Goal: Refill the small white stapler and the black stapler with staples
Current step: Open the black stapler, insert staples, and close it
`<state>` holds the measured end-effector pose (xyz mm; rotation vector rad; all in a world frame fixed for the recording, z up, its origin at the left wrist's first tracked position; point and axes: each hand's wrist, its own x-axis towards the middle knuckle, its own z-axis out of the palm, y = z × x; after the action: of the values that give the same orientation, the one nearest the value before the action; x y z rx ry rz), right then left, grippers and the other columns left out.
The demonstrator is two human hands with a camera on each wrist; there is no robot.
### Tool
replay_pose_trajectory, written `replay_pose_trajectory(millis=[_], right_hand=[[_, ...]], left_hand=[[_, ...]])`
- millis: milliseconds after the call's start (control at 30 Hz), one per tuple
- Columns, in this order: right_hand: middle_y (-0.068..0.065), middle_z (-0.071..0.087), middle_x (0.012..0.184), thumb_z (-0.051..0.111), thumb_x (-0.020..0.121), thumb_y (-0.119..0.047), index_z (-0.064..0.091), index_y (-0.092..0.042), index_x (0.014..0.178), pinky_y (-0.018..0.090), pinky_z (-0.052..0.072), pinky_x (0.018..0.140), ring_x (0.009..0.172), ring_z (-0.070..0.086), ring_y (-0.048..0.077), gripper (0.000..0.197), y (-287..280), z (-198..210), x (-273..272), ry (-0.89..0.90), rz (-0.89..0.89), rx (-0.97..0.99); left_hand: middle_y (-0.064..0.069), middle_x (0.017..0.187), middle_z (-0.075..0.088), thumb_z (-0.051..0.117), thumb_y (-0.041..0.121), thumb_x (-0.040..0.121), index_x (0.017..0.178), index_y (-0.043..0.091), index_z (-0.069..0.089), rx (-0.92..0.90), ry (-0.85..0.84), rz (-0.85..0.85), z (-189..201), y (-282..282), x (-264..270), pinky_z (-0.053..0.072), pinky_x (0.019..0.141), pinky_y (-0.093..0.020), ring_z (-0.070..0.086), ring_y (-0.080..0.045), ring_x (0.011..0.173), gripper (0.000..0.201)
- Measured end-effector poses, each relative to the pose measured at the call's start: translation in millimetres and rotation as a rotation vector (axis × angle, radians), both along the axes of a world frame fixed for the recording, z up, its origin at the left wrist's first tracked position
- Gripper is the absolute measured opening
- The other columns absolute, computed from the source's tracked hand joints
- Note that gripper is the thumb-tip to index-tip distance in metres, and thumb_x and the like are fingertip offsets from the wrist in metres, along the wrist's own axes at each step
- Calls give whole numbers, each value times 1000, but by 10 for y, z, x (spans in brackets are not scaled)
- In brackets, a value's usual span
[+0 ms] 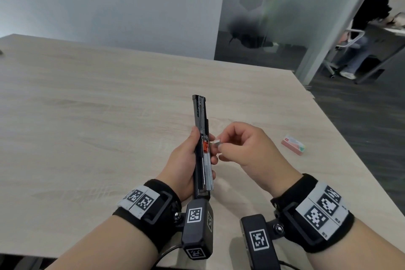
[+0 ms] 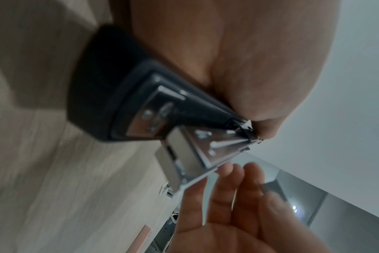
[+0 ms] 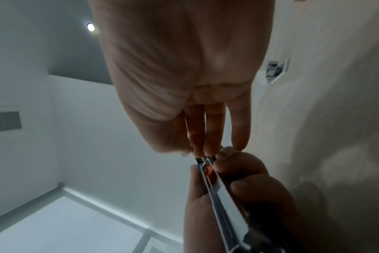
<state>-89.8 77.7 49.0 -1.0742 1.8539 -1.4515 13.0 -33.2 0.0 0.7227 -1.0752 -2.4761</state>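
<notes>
My left hand [image 1: 202, 149] grips the black stapler [image 1: 200, 116], which is opened out long and held above the table, tip pointing away from me. Its metal staple channel [image 1: 208, 173] faces up, with an orange pusher [image 1: 205, 146] about halfway along. My right hand [image 1: 219, 145] pinches a short strip of staples [image 1: 216, 142] just right of the channel, beside the pusher. In the right wrist view the fingertips [image 3: 202, 151] meet at the channel's rail [image 3: 218, 190]. The left wrist view shows the stapler's black body [image 2: 110, 106] and channel [image 2: 197, 150] close up.
A pink staple box [image 1: 293, 144] lies on the light wooden table [image 1: 87, 105] to the right, near the table's right edge. A small white object [image 3: 276, 70] lies on the table in the right wrist view. A person [image 1: 370, 17] stands far off at the back right.
</notes>
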Motion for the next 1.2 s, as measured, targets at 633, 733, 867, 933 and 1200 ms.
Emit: replay_pose_trajectory(millis=[633,733,867,933,1200], right_hand=[[22,75,73,62,85,2,65,-1,81,13,39,52,47,57,-3,6,-86,126,9,262,206,256],[25,73,72,62,86,2,65,-1,80,18,41,56,50,60,-3,7,-95,122,6,261,200,248],[29,72,74,61,86,1,64,-2,80,17,41,55,48,60,-3,8,-91,128,-1,264,205,238],[22,75,72,62,86,1,65,-4,79,18,41,56,49,57,-2,9,-96,117,-1,275,208,246],[33,54,64,65,89,-3,70,-4,82,12,45,60,43,56,-4,8,-93,84,40,316,187,250]], left_hand=[[-7,47,50,40,66,99,64,13,58,-128,-121,-116,16,16,32,35,34,-20,41,-17,31,66],[-8,49,52,40,67,99,67,11,59,-143,-123,-124,11,10,35,36,34,-21,41,-18,32,67],[-8,51,52,40,66,99,73,10,60,-149,-116,-131,4,6,42,37,35,-22,42,-18,34,65],[-8,50,52,40,66,99,70,10,60,-150,-118,-123,-3,7,39,37,35,-22,42,-18,33,66],[-7,47,51,42,67,98,58,14,68,-132,-122,-105,-23,-4,22,36,35,-22,44,-19,32,71]])
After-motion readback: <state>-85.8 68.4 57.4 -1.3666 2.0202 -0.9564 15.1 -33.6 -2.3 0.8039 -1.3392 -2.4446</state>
